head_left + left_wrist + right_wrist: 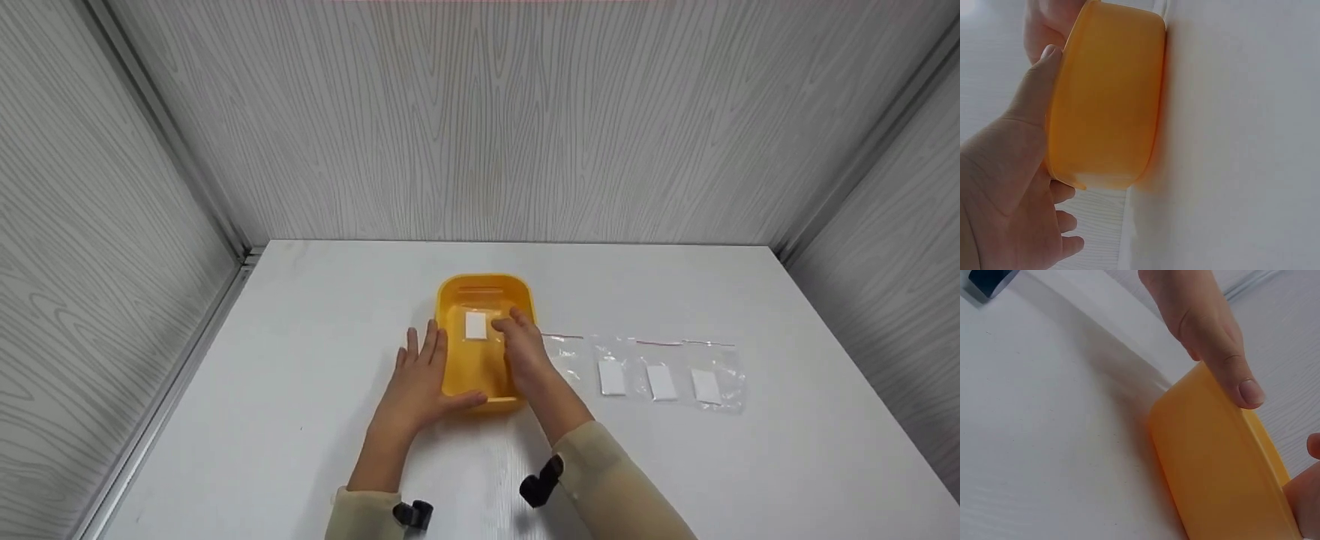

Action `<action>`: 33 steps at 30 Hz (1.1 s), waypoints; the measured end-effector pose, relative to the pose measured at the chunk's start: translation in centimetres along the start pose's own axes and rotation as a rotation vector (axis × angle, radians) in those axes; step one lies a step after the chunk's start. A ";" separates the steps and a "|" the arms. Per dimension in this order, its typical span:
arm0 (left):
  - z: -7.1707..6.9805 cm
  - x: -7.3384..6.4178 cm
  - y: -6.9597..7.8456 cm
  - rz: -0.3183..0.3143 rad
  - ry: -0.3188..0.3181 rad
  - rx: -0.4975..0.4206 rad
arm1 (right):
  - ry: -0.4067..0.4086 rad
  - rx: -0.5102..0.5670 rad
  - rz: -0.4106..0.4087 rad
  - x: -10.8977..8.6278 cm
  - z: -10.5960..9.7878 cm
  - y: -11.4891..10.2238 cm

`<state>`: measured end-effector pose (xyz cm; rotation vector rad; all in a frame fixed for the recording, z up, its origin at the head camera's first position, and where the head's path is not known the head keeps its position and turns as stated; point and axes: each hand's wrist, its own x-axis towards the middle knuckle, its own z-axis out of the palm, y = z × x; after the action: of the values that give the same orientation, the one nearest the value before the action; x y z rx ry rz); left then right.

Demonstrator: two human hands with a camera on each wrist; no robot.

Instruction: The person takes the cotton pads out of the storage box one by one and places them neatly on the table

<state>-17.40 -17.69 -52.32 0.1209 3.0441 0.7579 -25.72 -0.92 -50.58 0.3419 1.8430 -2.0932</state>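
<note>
A yellow plastic tray [480, 371] stands on the white table with a clear bag around a white rectangular piece [475, 325] inside it. My left hand [420, 386] lies along the tray's left side, fingers spread and fairly straight. Its thumb [1039, 79] presses on the near rim. My right hand [529, 356] reaches over the tray's right side, thumb and forefinger just right of the white piece. In the right wrist view only a bit of the right hand [1306, 498] shows beside the rim; its other fingers are hidden.
To the right of the tray, several clear bags lie in a row, red strips on some top edges. White pieces show in the near bag [612, 377], the middle bag [661, 382] and the far-right bag [706, 386]. Wood-grain walls [480, 120] enclose the table.
</note>
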 end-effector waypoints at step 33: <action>-0.1 -0.1 -0.2 0.016 0.001 -0.034 | 0.021 -0.010 0.111 0.9 0.7 0.9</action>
<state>-17.27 -17.92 -52.33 0.1448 3.0330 0.8098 -26.16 -1.82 -51.71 0.4544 1.8029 -2.0129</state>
